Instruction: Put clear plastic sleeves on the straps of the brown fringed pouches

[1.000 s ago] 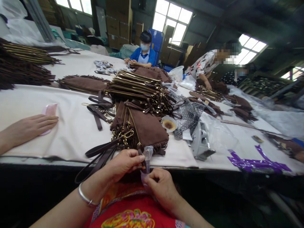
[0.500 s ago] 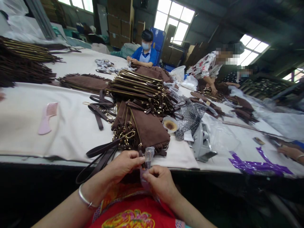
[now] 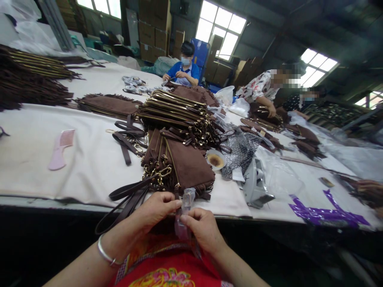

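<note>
Both of my hands meet at the table's near edge, pinching a small clear plastic wrapper (image 3: 186, 199). My left hand (image 3: 155, 209) grips its left side beside a dark brown strap end; a silver bangle sits on that wrist. My right hand (image 3: 202, 229) pinches the wrapper from the right. Just beyond the hands lies a stack of brown suede pouches (image 3: 182, 163) with gold chains and clasps (image 3: 157, 173). Long brown wrist straps (image 3: 125, 197) hang from the stack over the table edge.
A taller pile of gold-edged pouches (image 3: 175, 111) stands behind. A pink comb (image 3: 60, 149) lies on the white cloth (image 3: 30, 159) at left. A small stained dish (image 3: 215, 159), a grey tape dispenser (image 3: 254, 183) and purple tape (image 3: 323, 211) lie to the right. Other people work at the far side.
Another person's hand that rested on the pink comb at left has withdrawn out of view. My hands have stayed together on the wrapper, shifting only slightly.
</note>
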Demonstrator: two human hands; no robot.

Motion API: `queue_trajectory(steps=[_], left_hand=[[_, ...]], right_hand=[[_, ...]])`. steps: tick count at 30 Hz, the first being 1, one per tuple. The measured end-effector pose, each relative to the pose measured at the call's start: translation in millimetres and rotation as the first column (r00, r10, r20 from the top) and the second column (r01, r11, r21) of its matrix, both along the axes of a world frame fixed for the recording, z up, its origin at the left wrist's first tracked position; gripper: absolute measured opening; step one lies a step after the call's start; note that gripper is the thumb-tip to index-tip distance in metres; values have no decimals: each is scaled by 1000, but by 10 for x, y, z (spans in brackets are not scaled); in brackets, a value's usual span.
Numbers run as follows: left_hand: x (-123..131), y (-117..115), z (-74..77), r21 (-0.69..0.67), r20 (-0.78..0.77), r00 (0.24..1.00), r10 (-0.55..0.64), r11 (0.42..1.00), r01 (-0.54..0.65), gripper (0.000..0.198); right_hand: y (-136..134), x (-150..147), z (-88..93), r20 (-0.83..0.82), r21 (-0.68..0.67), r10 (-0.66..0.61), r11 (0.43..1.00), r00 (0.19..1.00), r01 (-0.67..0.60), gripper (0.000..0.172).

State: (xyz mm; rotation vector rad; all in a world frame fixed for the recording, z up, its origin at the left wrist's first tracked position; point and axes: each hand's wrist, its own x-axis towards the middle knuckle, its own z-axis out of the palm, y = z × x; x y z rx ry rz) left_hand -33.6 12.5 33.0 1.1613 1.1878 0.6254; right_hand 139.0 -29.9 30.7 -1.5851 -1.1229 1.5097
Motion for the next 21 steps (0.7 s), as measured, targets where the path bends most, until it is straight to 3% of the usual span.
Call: queue_trajectory(steps=[3,6,11,15,21], left_hand=[[-41,-40,35,-54,93,994,55,997,-51,41],[-81,-125,43,-213,187,972,142,972,-101,45],[-101,-258,-37,-312,199,957,209,940,-140,45],[-124,-248,-98,-237,161,952,262,946,-220,44],[-163,-117,-15,97,-120,967,223,972,-212,35]], right_hand=[[66,-30,-10,-58,-5,-15,1000,998,14,25],[130,-94,-20,-62,5,-14,1000,998,14,28],[167,-246,-36,-51,-8,-31,999,998,31,34],[159,-327,-42,-87,-2,-3,1000,996,3,41],[222,-392,-4,-115,-90,-5,996,993,-6,45]])
